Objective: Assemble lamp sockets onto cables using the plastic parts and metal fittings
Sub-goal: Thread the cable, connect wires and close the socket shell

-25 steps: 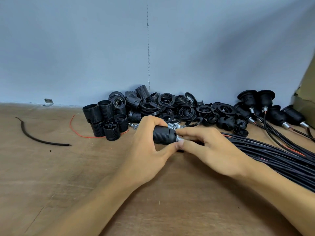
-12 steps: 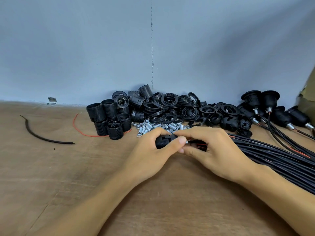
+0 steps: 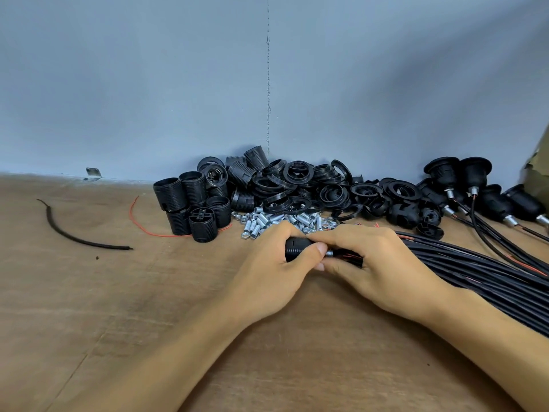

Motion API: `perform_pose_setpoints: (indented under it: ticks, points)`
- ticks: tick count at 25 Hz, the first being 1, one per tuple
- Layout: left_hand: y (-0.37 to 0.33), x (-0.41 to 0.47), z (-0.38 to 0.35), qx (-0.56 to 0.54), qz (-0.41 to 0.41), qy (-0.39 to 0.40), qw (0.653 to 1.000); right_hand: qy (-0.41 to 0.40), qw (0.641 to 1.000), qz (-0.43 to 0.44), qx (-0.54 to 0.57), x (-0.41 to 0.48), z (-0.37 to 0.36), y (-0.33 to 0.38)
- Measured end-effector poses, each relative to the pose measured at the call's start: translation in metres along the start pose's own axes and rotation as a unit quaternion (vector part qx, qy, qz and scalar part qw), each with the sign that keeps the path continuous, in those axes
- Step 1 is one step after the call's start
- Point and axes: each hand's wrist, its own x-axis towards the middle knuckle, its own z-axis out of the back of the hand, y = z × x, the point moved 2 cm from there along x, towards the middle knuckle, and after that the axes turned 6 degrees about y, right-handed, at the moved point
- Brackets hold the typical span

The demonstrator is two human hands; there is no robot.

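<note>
My left hand (image 3: 273,269) grips a black ribbed lamp socket (image 3: 295,249) lying sideways just above the table. A short threaded metal fitting (image 3: 329,253) sticks out of its right end. My right hand (image 3: 377,263) curls over that end, fingertips pinching at the fitting, with a black cable end and red wires (image 3: 350,257) under its palm. The bundle of black cables (image 3: 481,278) runs off to the right. Loose metal fittings and nuts (image 3: 276,221) lie just behind my hands.
A pile of black socket barrels (image 3: 190,203) and rings (image 3: 297,185) stands against the blue wall. Finished sockets on cables (image 3: 463,185) lie at the back right. A cut black cable piece (image 3: 77,233) and a red wire (image 3: 148,227) lie left. Cardboard (image 3: 537,176) edges the far right.
Both hands have lowered the socket toward the table and moved slightly right. My right hand now covers the fitting end more closely over the cable bundle's tip.
</note>
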Motion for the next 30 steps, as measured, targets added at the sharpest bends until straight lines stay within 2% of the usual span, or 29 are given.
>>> perform_pose_setpoints:
  ticks: [3,7,10,13,16,18,22,25,27,30]
  points:
    - [0.000,0.001,-0.001,-0.070,0.007,-0.039,0.997,0.027,0.999,-0.007,-0.033,0.005,0.000,0.001]
    - [0.003,0.000,0.002,-0.185,0.010,-0.020,0.983,0.023,0.995,-0.055,-0.076,0.006,0.011,-0.009]
    - [0.003,0.001,0.003,-0.240,0.042,-0.023,0.970,0.030,0.989,-0.094,-0.110,0.002,0.016,-0.016]
    - [0.003,0.003,0.002,-0.193,0.083,-0.007,0.978,0.055,0.990,-0.117,-0.065,0.003,0.012,-0.018]
    - [0.005,0.006,0.005,-0.192,0.103,-0.042,0.975,-0.001,0.980,-0.187,0.065,0.013,0.013,-0.026]
    - [0.005,0.005,0.003,-0.194,0.108,-0.034,0.974,-0.031,0.970,-0.236,0.046,0.027,0.010,-0.030]
    - [0.005,0.002,0.002,-0.064,0.067,-0.034,0.995,0.033,0.960,-0.278,-0.027,0.069,-0.002,-0.031]
    - [0.002,-0.001,0.007,0.064,0.013,-0.046,0.997,0.051,0.956,-0.280,-0.068,0.081,-0.003,-0.031]
    - [0.001,-0.002,0.008,0.072,0.012,-0.046,0.996,0.046,0.960,-0.269,-0.060,0.079,0.001,-0.031]
    - [0.004,0.000,0.009,0.045,0.039,-0.052,0.997,-0.006,0.967,-0.251,-0.032,0.069,0.015,-0.032]
